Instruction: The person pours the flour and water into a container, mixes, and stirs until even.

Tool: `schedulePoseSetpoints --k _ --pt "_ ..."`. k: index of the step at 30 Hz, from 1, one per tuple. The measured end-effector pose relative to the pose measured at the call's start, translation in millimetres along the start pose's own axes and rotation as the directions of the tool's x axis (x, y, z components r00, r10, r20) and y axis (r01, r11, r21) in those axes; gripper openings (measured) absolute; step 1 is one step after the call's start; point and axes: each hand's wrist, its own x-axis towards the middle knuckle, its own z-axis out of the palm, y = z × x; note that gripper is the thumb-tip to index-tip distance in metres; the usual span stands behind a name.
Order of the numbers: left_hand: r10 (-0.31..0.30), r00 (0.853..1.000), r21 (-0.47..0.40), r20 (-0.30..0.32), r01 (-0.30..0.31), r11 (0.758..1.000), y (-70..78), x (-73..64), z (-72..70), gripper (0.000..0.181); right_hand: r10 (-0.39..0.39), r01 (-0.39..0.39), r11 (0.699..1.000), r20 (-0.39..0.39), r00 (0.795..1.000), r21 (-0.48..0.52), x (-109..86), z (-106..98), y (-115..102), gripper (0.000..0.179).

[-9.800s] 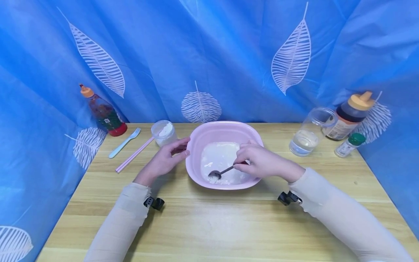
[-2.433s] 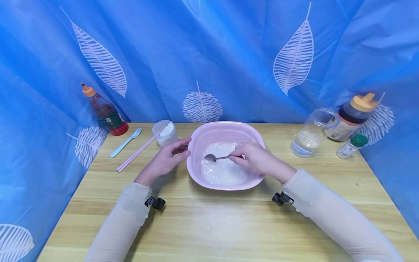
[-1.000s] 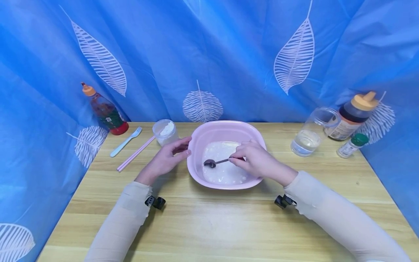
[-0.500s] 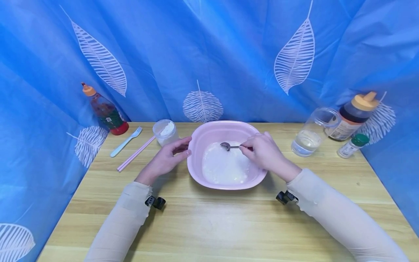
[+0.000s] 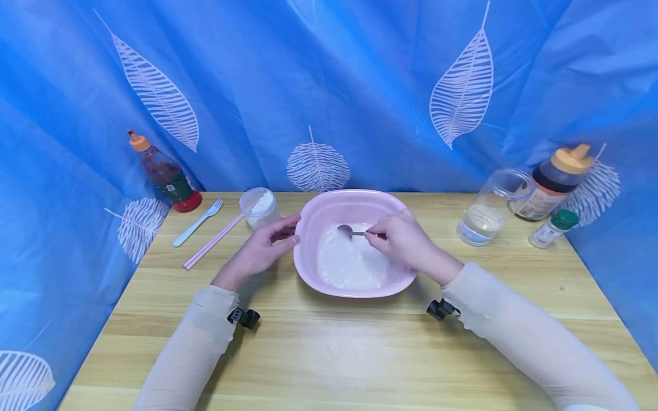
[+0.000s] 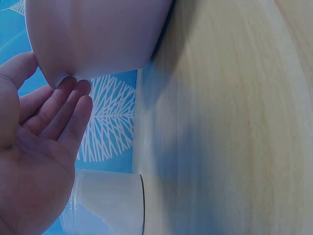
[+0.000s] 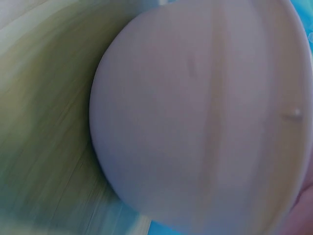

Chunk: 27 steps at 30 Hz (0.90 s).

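1. Nearest: pale sleeves (image 5: 185,342) come in from the lower left and lower right, black wrist cameras (image 5: 244,318) at the cuffs. Worktop (image 5: 339,354) between them is room to move, up to the basin's near side. Pale wood grain.
2. Basin (image 5: 307,262): frame centre, smooth pink, rounded oblong with a lipped rim. Far rim overlaps the worktop's back edge in the head view. White, wet-looking mix (image 5: 354,265) inside, small lumps at its lower edge.
3. Left hand (image 5: 261,250): at basin's left rim, fingers loosely extended, thumb and fingertips touching it.
4. Right hand (image 5: 406,240): over basin's right side, pinching the spoon (image 5: 345,230) by its handle. Spoon is dark metallic, bowl end pointing left, over the mix; can't tell how deep it sits.
5. Left of centre: pink chopsticks (image 5: 213,241), slim, side by side; light-blue fork (image 5: 195,226) beyond; clear round jar (image 5: 260,208) of white powder just behind left hand.
6. Right: green-capped shaker (image 5: 554,228); clear cup (image 5: 480,225) part-filled with clear liquid, overlapping the dark sauce bottle (image 5: 550,182).
7. Back: red sauce bottle (image 5: 172,180) at left; creased blue curtain (image 5: 380,97), white leaf prints, bounds three sides.
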Motion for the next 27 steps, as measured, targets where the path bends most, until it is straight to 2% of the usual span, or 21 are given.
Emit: schedulePoseSetpoints --k 6,11,17,22,27 --pt "0.001 1.0 0.006 -0.007 -0.001 1.0 -1.9 0.2 0.4 0.056 -0.086 0.083 0.995 0.053 0.995 0.063 1.0 5 -8 0.013" --pt "-0.006 1.0 0.005 -0.007 0.006 1.0 -1.9 0.0 0.7 0.056 -0.174 0.165 0.983 0.124 0.977 0.083 -2.2 3 -11 0.013" --pt "-0.011 1.0 0.003 0.001 0.011 1.0 -1.7 0.2 0.6 0.057 -0.249 0.237 0.967 0.146 0.957 0.094 -10.3 -5 -9 0.013" --pt "-0.015 1.0 0.003 0.0 0.015 1.0 -1.5 -0.1 0.5 0.057 -0.271 0.257 0.961 0.168 0.948 0.102 -16.7 -10 -6 0.013" --pt "-0.02 1.0 0.008 -0.003 0.02 1.0 -1.9 -0.3 0.5 0.057 -0.253 0.235 0.965 0.169 0.953 0.12 -19.6 -10 -3 0.014"
